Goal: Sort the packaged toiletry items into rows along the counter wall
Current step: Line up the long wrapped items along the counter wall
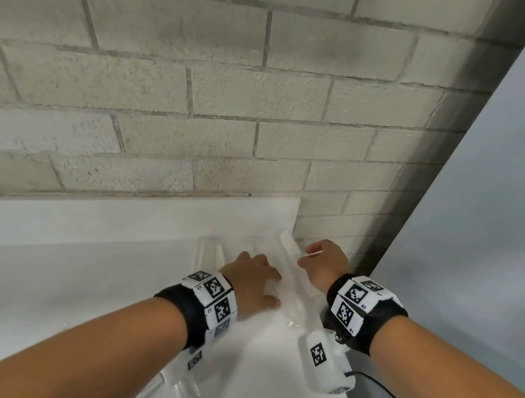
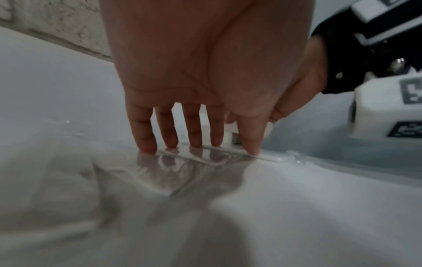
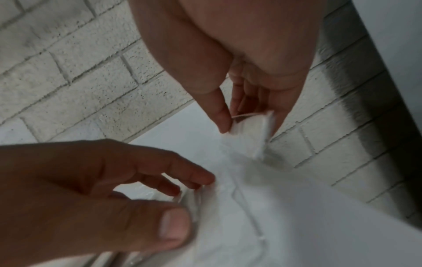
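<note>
I see the clear-wrapped white packet (image 3: 248,137) pinched at its near end between my right hand's (image 1: 323,265) thumb and fingers, just right of centre in the head view, tilted over the far right end of the white counter (image 1: 81,242) near the grey brick wall (image 1: 199,101). Left of it, more clear plastic packets (image 2: 194,162) lie flat on the counter, and my left hand (image 1: 249,282) presses down on them with fingers (image 2: 143,137) straight and spread, tips touching the wrap. What is inside those wrappers I cannot tell; the plastic is glossy and blurred. Both wrists wear black bands with black-and-white marker tiles (image 1: 214,291). A pale grey panel (image 1: 484,245) fills the right side of the frame.
</note>
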Demonstrator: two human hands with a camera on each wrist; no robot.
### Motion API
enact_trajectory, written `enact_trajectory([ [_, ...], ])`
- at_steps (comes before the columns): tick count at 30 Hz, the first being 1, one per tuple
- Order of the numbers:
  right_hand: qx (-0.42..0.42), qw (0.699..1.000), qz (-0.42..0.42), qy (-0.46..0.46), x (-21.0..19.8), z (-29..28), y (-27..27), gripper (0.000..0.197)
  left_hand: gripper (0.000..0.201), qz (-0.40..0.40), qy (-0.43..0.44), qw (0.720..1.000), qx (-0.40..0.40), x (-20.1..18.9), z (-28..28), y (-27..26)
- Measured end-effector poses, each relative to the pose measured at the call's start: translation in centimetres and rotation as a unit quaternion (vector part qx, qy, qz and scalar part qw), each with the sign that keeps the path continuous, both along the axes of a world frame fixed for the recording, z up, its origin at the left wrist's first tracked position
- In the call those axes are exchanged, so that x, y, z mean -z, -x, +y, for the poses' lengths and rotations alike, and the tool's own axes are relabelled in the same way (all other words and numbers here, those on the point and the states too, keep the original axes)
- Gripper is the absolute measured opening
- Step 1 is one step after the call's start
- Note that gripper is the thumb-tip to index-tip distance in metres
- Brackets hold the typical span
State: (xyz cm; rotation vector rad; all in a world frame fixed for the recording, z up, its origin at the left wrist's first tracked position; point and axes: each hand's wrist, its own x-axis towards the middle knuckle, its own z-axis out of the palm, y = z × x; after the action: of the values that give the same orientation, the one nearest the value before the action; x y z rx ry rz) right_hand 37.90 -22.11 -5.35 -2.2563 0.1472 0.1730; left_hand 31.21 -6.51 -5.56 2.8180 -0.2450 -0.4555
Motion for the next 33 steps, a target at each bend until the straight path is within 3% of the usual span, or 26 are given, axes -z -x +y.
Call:
enact_trajectory([
  [4, -0.012, 0.999, 0.014, 0.027, 0.0, -0.6, 0.1, 0.015, 0.051, 0.016, -0.011, 1.000, -0.010, -0.3, 1.0, -0.1],
  [8, -0.040, 0.998, 0.053, 0.011, 0.4, 0.1, 0.7, 0.022, 0.047, 0.029, -0.005, 0.998, -0.054, -0.2, 2.7, -0.6],
  [13, -0.057, 0.997, 0.025, 0.051, 0.8, 0.5, 0.4, 0.020, 0.052, 0.017, -0.012, 0.998, -0.059, -0.2, 2.8, -1.0],
  [17, -0.119, 0.989, -0.010, 0.091, -0.1, 0.8, 0.5, 0.024, 0.048, -0.019, -0.004, 0.999, -0.027, -0.6, 2.3, -1.7],
  [23, -0.231, 0.954, 0.015, 0.192, -0.1, 0.9, 1.2, 0.043, 0.055, 0.031, -0.063, 0.997, -0.019, 0.0, 1.6, -2.1],
  [33, -0.233, 0.955, 0.022, 0.183, 0.4, 0.7, 0.7, 0.047, 0.058, -0.012, -0.082, 0.996, -0.022, 0.0, 1.1, -2.6],
])
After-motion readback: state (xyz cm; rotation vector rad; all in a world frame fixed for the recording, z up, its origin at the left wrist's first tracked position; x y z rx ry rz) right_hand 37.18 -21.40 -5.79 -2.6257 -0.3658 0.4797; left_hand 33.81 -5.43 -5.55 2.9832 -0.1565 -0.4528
